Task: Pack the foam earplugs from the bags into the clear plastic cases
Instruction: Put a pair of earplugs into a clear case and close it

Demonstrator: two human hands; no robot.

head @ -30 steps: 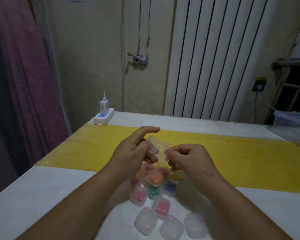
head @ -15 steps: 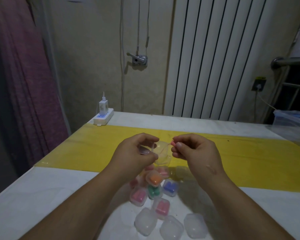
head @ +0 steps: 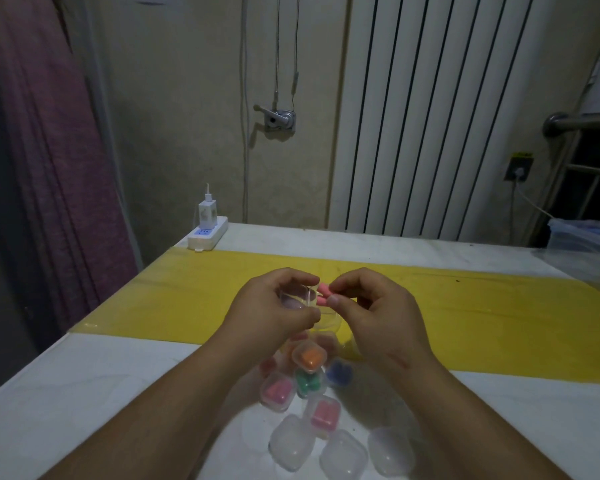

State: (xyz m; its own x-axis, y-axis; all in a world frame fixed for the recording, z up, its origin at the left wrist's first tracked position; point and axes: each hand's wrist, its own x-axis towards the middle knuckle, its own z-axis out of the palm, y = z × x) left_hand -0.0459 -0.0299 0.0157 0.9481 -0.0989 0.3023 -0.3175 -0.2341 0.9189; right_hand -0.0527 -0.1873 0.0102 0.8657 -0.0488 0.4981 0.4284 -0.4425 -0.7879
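Above the counter (head: 84,393), the left hand (head: 271,306) grips a clear case (head: 297,299). Beside it, the right hand (head: 378,310) pinches pink earplugs (head: 324,293).

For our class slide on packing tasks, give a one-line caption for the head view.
Left hand holds a clear case while right hand pinches pink earplugs beside it, above filled cases.

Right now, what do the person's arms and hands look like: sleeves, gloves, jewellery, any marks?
The left hand and right hand are bare: no gloves, rings, watch or bracelet shows. No sleeves are in view; the left forearm and right forearm are uncovered to the picture's edge. A short reddish scratch marks the back of the right hand near the wrist.
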